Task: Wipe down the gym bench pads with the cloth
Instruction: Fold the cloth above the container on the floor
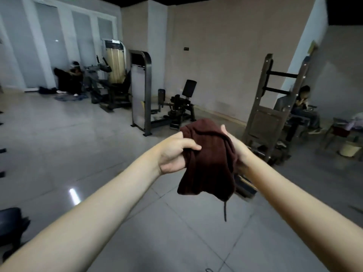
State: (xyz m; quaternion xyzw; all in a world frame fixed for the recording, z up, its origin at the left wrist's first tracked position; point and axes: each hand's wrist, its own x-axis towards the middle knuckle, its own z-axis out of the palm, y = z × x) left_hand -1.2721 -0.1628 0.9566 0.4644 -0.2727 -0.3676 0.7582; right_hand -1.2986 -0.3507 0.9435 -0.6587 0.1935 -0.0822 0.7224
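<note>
Two hands, one cloth, no pad touched yet

Prep step, by my read: the dark maroon crumpled cloth point(208, 163) is held up in mid-air over the grey tiled floor point(68, 154), well apart from any equipment. Left hand point(174, 154) pinches its near edge w/ thumb on top. Right hand point(235, 148) holds the far side, fingers mostly hidden behind fabric, so exact grip unclear. Next move prob. calls for bunching the cloth into one palm & walking to a pad, e.g. the black upright back pad point(189, 87) across the room. Black rounded cushion point(9, 218) at bottom-left is cut off by the frame edge; can't tell if it's a bench. Far corners dim & blurry.
</note>
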